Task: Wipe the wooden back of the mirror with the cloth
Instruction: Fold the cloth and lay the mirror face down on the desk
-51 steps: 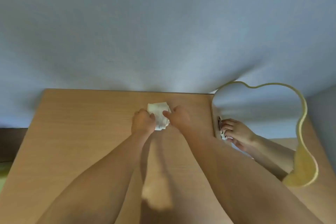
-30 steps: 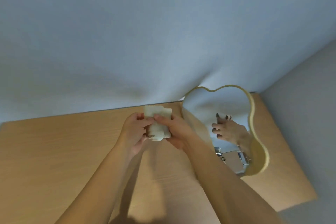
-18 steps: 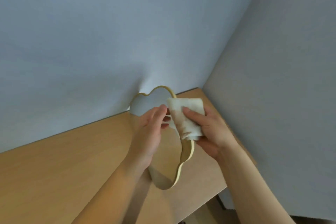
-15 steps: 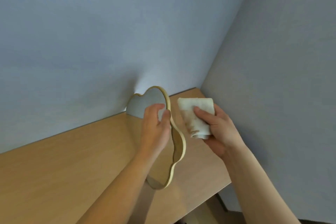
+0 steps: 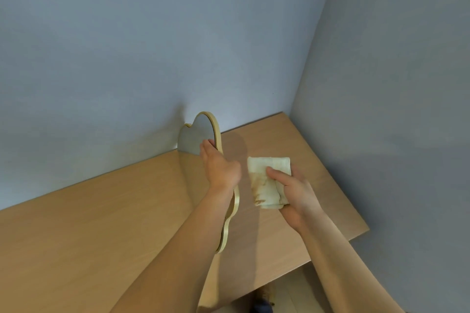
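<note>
While nothing is yet being wiped, scene: a person looks down at a light wooden table (image 5: 101,236) set in a corner of blue-grey walls (image 5: 152,46).
Mirror: a wavy, cloud-shaped mirror (image 5: 194,138) with a pale wooden rim stands on edge on the table, turned almost edge-on to the camera, its glass facing left.
Wooden back: it faces right, toward the cloth, and cannot be seen from this angle.
Left hand: the left hand (image 5: 220,169) grips the mirror's upper rim, fingers curled over onto the glass side, holding it upright.
Right hand: the right hand (image 5: 296,192) clasps a folded whitish cloth (image 5: 267,181), thumb across its front; brownish stains mark the fold.
Gap: the cloth is just beside the mirror's back, apparently not touching it.
Step in hand: judging by this, steadying the mirror and bringing the cloth up; wiping has not begun.
Next move: it likely calls for pressing the cloth flat against the back while the left hand braces against the push, so the mirror neither tips nor slides.
</note>
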Available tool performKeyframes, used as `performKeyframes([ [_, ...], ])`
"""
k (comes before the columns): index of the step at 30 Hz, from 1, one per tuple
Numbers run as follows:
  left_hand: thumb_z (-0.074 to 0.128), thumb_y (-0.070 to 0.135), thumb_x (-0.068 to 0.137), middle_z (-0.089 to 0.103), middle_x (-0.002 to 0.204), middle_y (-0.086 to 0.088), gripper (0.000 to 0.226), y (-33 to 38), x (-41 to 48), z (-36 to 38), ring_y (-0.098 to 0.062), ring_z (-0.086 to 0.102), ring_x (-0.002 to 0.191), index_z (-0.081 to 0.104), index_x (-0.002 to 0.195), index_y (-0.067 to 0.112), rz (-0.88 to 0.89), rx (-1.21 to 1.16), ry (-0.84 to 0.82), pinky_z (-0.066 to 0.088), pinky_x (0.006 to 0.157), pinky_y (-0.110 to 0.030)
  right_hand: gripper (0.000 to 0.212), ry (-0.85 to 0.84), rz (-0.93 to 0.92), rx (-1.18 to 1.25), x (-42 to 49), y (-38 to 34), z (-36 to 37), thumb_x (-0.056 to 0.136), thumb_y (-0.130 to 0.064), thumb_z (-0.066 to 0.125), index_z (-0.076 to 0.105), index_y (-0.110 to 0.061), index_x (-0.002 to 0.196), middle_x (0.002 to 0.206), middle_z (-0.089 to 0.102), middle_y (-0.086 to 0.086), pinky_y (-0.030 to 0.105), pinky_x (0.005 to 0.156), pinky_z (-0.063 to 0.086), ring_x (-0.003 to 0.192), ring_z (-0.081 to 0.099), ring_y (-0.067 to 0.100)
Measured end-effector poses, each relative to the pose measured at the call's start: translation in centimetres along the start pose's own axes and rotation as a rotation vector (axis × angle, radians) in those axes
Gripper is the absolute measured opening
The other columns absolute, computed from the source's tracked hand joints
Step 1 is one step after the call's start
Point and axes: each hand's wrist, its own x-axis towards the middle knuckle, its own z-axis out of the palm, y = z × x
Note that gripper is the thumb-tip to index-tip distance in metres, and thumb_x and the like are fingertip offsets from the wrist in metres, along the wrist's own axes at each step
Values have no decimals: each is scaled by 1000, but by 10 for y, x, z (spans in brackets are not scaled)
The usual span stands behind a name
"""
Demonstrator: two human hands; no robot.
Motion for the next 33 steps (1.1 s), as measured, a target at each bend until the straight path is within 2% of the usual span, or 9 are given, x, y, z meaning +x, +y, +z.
performKeyframes([
  [4, 42, -17, 83, 42, 164, -17, 88, -3, -7, -8, -36, 40, 153, 25, 165, 8, -16, -35, -8, 39, 124, -53, 36, -31, 25, -2, 2, 10, 7, 94, -12, 77, 64, -8, 128, 117, 78, 18, 48, 79, 65, 105, 78, 35],
  [8, 38, -20, 88, 47, 166, -14, 94, -12, -7, -39, -35, 47, 150, 19, 171, 21, -20, -142, -2, 43, 122, -56, 37, -58, 27, -16, -3, 24, 20, 94, -10, 77, 64, -6, 129, 121, 76, 21, 57, 89, 63, 109, 76, 37],
  [12, 41, -24, 88, 81, 120, -2, 85, -26, -8, -80, -21, 78, 107, 48, 158, 23, -7, -349, 34, 67, 89, -46, 36, -79, 31, -39, -11, 40, 38, 95, -9, 76, 63, -5, 128, 121, 76, 21, 61, 94, 61, 109, 76, 37],
  [14, 45, -25, 85, 81, 84, 8, 79, -35, -9, -99, -13, 76, 74, 61, 145, 25, -31, -451, 46, 64, 65, -37, 36, -83, 27, -46, -14, 48, 48, 95, -9, 76, 63, -5, 127, 120, 76, 21, 58, 91, 63, 108, 76, 37],
  [16, 48, -24, 79, 77, 76, 2, 71, -46, -10, -115, -18, 73, 69, 71, 124, 26, -71, -541, 52, 62, 58, -38, 34, -85, 20, -57, -17, 57, 59, 94, -10, 76, 63, -7, 126, 118, 77, 20, 51, 84, 65, 105, 77, 34],
  [21, 46, -27, 76, 83, 85, 1, 66, -86, -8, -148, -24, 80, 79, 70, 117, 18, -103, -739, 19, 67, 64, -41, 35, -88, 34, -102, -24, 88, 90, 93, -9, 77, 62, -9, 125, 116, 77, 19, 57, 90, 64, 105, 77, 36],
  [25, 51, -23, 86, 82, 108, -12, 62, -123, -3, -170, -31, 80, 92, 64, 137, 9, -146, -892, -16, 69, 70, -44, 35, -126, 60, -130, -30, 125, 125, 94, -10, 76, 61, -14, 126, 119, 77, 15, 53, 92, 63, 108, 76, 32],
  [29, 52, 17, 109, 67, 144, -22, 48, -165, 1, -183, -39, 71, 123, 51, 156, 11, -230, -1053, -59, 63, 93, -54, 30, -149, 18, -232, -32, 165, 158, 94, -12, 74, 63, -23, 119, 113, 78, 3, 42, 90, 64, 102, 77, 18],
  [33, 49, 58, 105, 48, 165, -23, 73, -194, 4, -190, -45, 57, 140, 45, 162, 13, -448, -1122, -140, 55, 104, -57, 27, -163, -61, -482, -31, 204, 179, 97, -16, 68, 55, -26, 118, 113, 71, -7, 25, 84, 59, 99, 72, 6],
])
